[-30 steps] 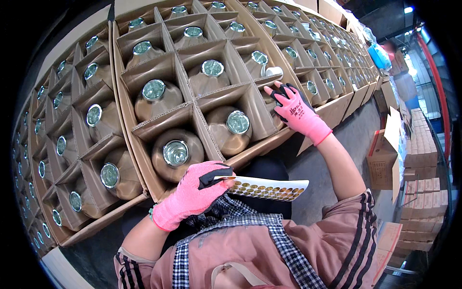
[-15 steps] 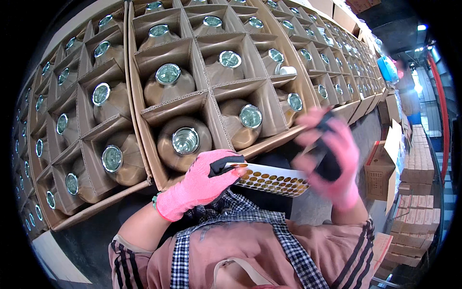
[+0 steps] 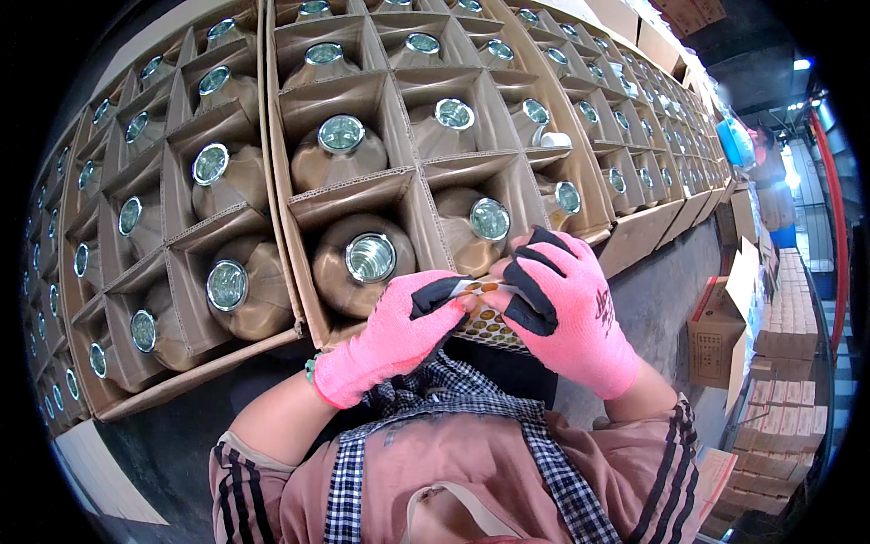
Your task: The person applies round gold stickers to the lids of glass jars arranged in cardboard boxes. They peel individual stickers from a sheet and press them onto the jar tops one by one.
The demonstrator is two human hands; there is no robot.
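The white sheet of round gold dots [image 3: 487, 330], apparently stickers, is held up in front of the apron [image 3: 453, 404], between the two hands and just on the near side of the divided carton [image 3: 305, 337]. The left hand [image 3: 408, 315] pinches the sheet's left end between thumb and fingers; the right hand [image 3: 569, 313] has its bare fingertips and thumb closed in at the sheet's far edge, though whether it already grips a loosened dot cannot be told. The step in hand looks like peeling one dot off, so the next move would call for a steady left pinch and a clean lift by the right fingertips without creasing the sheet. Farther out, one bulbous glass vessel [image 3: 364, 261] sits in the carton's near-left cell, and a small white cylinder [image 3: 555, 140] lies beside a neck toward the carton's right side. Well to the right stand an open box [image 3: 714, 340] and stacked boxes [image 3: 787, 399].
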